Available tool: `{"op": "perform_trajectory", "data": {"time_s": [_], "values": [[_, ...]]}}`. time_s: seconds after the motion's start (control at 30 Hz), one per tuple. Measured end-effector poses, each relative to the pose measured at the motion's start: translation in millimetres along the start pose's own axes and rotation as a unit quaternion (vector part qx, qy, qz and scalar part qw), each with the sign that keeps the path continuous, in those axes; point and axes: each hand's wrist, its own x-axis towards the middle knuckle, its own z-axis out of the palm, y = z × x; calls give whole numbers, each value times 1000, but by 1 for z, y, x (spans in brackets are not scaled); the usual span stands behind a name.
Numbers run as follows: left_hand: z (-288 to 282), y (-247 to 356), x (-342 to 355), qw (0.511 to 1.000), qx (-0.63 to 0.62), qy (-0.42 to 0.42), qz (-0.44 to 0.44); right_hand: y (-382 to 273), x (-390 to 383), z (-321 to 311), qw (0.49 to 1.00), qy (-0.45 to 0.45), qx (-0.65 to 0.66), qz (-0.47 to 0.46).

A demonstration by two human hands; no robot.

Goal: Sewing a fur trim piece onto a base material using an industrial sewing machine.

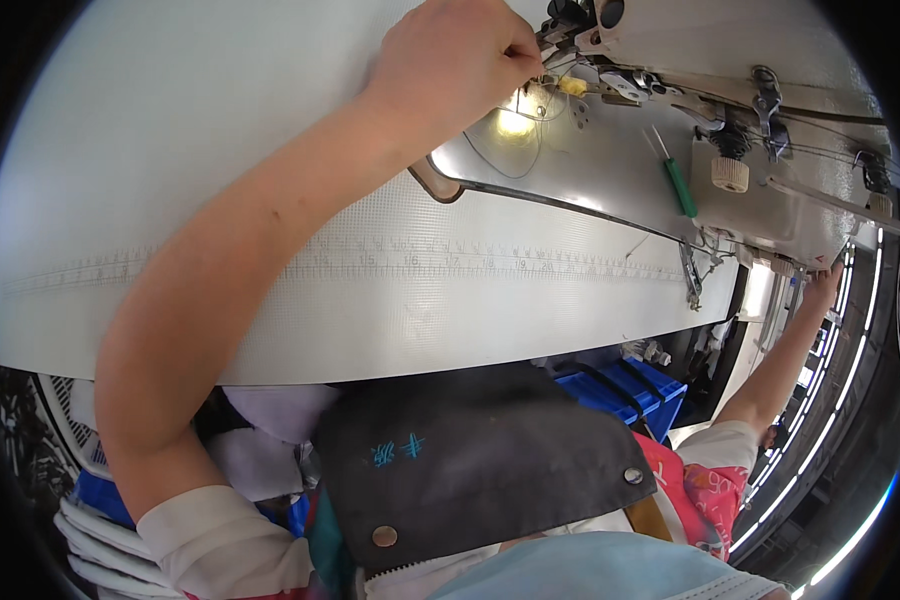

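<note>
Sewing machine (730, 40): 2 o'clock; we saw a glossy pale head, shiny metal bed (590, 175), lamp glow near the needle area.
Thread (515, 176): 1 o'clock; we saw a thin, loose loop over the bed.
Left hand (470, 55): 12 o'clock, thumb and fingers drawn together by the needle area; we couldn't tell if they pinched thread.
Right hand (823, 286): 3 o'clock, at the machine's end, partly hidden; we couldn't tell opening or hold.
Writing: we saw a numbered ruler scale (410, 260), 9 to 3 o'clock; blue characters (398, 450), 7 o'clock, on dark cloth (500, 450).
</note>
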Motion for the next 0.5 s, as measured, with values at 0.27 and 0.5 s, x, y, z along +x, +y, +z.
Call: {"op": "perform_trajectory", "data": {"time_s": [0.27, 0.5], "values": [[-8, -2, -15, 996, -13, 76, -42, 29, 91, -20, 974, -190, 98, 78], [-4, -4, -31, 992, -53, 115, -23, 35, 9, 11, 980, -113, 160, 36]]}}
